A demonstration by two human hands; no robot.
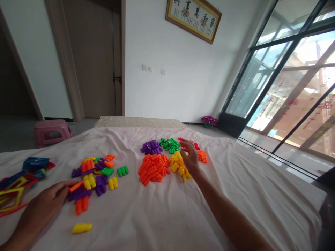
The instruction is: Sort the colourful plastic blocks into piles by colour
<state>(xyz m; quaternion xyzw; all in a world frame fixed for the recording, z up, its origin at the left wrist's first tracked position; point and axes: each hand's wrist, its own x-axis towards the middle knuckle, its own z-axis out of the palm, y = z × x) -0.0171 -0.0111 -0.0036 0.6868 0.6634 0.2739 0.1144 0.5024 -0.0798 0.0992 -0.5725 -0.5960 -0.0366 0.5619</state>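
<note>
My left hand (48, 205) reaches in at the left, its thumb and forefinger closed on an orange piece (76, 186) at the edge of a mixed pile of plastic pieces (90, 179). My right hand (190, 156) hovers with fingers apart over the sorted heaps, near the yellow heap (179, 164) and the red pieces (194, 143). Left of it lie a large orange-red heap (153, 168), a purple heap (151, 147) and a green heap (170, 145). A smaller orange heap (202, 156) sits just right of this hand. A single yellow piece (82, 228) lies near the front.
Colourful frame-shaped pieces (18, 186) lie at the far left of the cloth-covered surface (162, 223). Beyond its left edge stands a pink stool (52, 132). A pot of purple flowers (209, 121) is on the floor by the window wall.
</note>
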